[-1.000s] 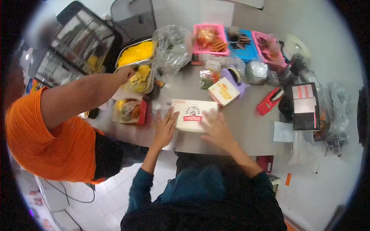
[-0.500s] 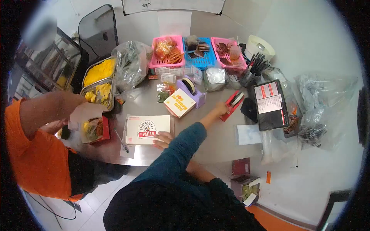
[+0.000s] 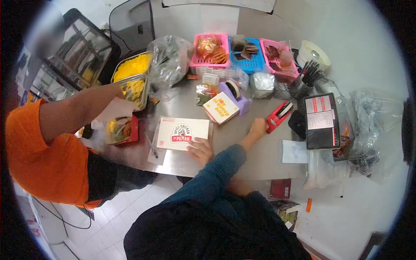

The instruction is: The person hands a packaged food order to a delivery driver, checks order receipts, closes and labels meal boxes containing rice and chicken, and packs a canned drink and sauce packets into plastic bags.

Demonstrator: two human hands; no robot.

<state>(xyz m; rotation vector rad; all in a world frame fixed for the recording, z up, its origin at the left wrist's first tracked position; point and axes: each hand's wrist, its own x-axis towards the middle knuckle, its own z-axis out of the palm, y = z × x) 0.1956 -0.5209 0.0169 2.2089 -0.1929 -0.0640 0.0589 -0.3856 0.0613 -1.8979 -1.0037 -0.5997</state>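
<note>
My arms cross, the left over the right. My left hand (image 3: 259, 127) is at the near left end of a red tape dispenser (image 3: 277, 123), its fingers drawn together; whether they pinch tape is too small to tell. My right hand (image 3: 201, 151) lies on the near right corner of a closed white box (image 3: 173, 130) printed "Spicy Chicken", fingers spread on the lid. Behind that box, a smaller white and yellow box (image 3: 222, 107) leans against a purple tape dispenser (image 3: 244, 104).
On my left a person in an orange shirt (image 3: 47, 160) works over a red food box (image 3: 133, 130). Trays of yellow food (image 3: 132, 65) stand behind. Pink basket (image 3: 210, 58), blue basket (image 3: 248, 65) and a tablet (image 3: 321, 125) edge the table. A pen (image 3: 151, 145) lies left.
The view has shifted, so the table appears further right and higher. My left hand has drawn slightly away from the red tape dispenser's middle. My right hand stays on the white box.
</note>
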